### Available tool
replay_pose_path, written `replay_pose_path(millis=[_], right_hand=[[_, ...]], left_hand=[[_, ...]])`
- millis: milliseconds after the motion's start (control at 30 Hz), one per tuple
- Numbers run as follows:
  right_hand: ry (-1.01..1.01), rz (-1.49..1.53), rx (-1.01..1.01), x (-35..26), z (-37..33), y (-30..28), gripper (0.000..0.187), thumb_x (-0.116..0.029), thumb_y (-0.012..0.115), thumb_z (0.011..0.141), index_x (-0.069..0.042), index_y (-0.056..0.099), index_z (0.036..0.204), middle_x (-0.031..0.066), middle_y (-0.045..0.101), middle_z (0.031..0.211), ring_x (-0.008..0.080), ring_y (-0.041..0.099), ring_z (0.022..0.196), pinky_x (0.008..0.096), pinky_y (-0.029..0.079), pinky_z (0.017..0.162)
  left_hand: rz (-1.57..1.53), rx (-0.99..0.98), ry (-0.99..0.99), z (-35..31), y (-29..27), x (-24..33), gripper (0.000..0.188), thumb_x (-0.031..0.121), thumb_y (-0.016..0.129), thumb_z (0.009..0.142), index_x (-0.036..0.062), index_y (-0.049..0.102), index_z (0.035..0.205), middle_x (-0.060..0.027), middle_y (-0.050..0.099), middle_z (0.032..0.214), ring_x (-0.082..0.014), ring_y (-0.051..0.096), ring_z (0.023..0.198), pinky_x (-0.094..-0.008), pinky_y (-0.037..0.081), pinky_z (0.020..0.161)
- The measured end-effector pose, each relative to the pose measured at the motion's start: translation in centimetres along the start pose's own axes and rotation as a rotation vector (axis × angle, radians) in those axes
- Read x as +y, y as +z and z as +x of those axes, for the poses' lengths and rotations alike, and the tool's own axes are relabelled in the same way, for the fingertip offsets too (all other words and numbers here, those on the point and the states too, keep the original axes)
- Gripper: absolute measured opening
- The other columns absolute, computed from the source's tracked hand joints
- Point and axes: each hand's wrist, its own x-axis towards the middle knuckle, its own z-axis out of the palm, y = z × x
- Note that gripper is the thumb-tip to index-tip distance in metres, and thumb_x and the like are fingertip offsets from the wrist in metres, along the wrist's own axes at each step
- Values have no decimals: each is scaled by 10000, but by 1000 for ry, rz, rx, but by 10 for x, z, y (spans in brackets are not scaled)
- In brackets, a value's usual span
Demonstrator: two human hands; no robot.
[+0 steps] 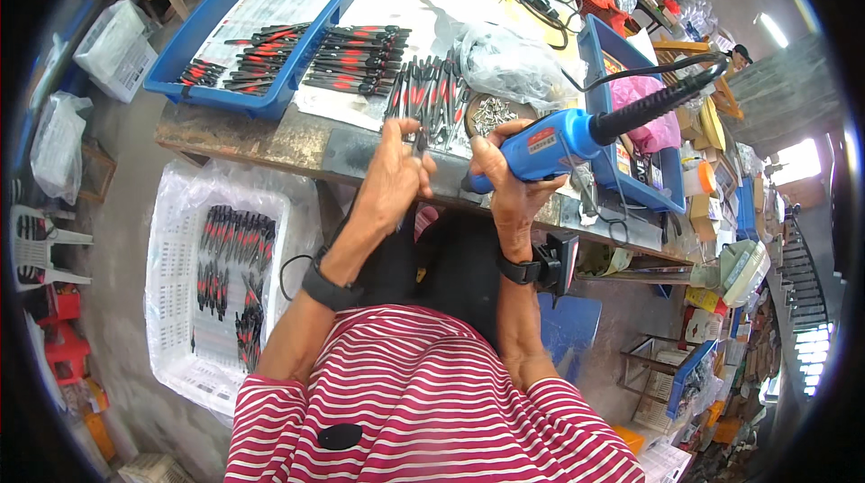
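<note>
My right hand [512,178] is wrapped round a blue electric screwdriver [550,145], its black cable running off to the upper right. The screwdriver's nose points left, toward my other hand. In front of the bench edge, my left hand [392,178] is closed, with a slim dark piece [420,142] between its fingers; most of that piece is hidden. Just beyond my hands lies a row of slim black-and-red tools [423,91] with metallic ends. A round dish of small metal screws [494,113] sits beside them, close to my right hand.
A stack of black-and-red tools [359,59] lies beside a blue tray [270,97] holding more. Clear plastic bags [505,64] cover part of the bench. Another blue tray [665,186] stands right. A white crate [171,339] with several tools is at lower left.
</note>
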Motion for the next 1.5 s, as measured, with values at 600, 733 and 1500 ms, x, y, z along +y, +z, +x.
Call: replay_pose_path(millis=[600,733,1500], right_hand=[[44,-16,-18,7,3,4,250,37,701,671,15,573,885,42,584,655,108,557,529,229,440,507],[52,-18,-15,7,1,6,260,42,698,679,14,564,899,40,578,666,107,557,528,230,447,505],[65,-70,-13,5,-1,5,265,10,708,676,-12,565,898,29,585,673,85,548,562,224,449,555]], left_hand=[[918,418,171,111,7,17,168,45,543,710,-31,577,856,-290,605,821,-436,598,841,-478,464,751],[891,413,263,120,8,9,156,-13,524,709,-66,543,855,-307,599,785,-452,602,809,-496,476,723],[1194,270,384,132,-69,10,276,-46,613,663,74,646,910,-188,547,946,-336,517,943,-393,444,842]])
